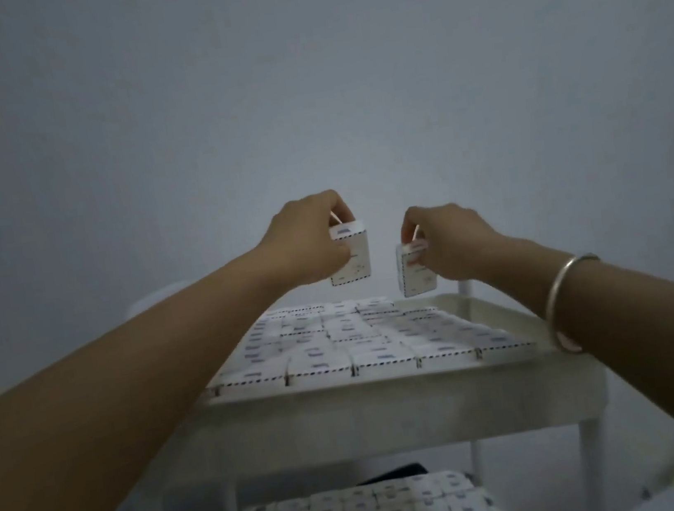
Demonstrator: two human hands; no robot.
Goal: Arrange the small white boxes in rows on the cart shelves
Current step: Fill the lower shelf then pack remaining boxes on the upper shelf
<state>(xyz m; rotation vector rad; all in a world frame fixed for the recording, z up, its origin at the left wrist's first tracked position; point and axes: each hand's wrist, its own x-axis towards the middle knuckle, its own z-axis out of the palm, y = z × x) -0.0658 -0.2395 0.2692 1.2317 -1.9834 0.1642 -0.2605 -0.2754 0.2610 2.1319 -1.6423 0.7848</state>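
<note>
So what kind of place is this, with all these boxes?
Likely a plain storeroom or back room, hard to be sure: a bare grey wall, a white cart, packed on two levels with rows of small white boxes.

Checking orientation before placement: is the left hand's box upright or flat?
Upright: the box hangs long side vertical, pinched near its top by the left hand.

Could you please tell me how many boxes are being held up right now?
2: the left box in the left hand, the right box in the right hand, both above the top shelf.
</note>
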